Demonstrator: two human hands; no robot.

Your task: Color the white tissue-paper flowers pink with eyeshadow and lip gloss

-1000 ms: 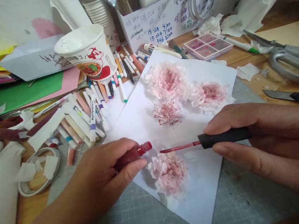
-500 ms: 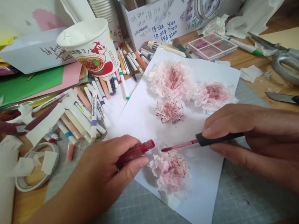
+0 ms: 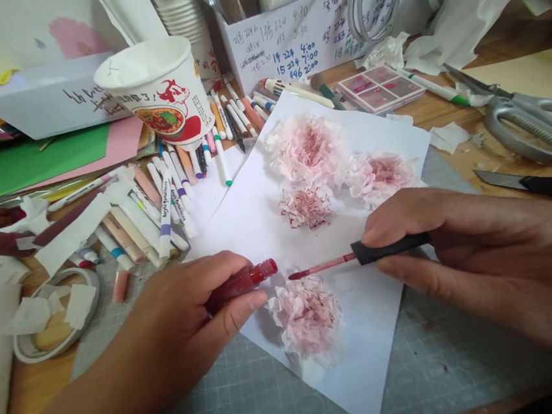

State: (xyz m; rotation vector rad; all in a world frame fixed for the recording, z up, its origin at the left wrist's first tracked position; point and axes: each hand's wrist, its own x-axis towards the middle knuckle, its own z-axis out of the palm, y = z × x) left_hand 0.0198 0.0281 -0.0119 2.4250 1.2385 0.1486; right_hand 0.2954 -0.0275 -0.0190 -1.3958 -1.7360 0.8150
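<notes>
Head view: the left hand (image 3: pixel 188 313) is closed around a red tube (image 3: pixel 240 283); the tube's long axis runs left to right, its open neck pointing right. The right hand (image 3: pixel 476 259) pinches the black handle of an applicator wand (image 3: pixel 354 259); the wand's axis lies almost in line with the tube, its reddened tip pointing left and standing just apart from the neck, not inserted. Directly below that gap, a pink paper flower (image 3: pixel 306 315) lies near the lower edge of the white sheet (image 3: pixel 253 222); both hands are about equally near it. Three further flowers (image 3: pixel 307 148) sit toward the sheet's upper edge. Containers: the paper cup (image 3: pixel 160 88) at the table's far left appears empty, its interior only partly visible; the makeup palette (image 3: pixel 380 87) holds pink pans.
</notes>
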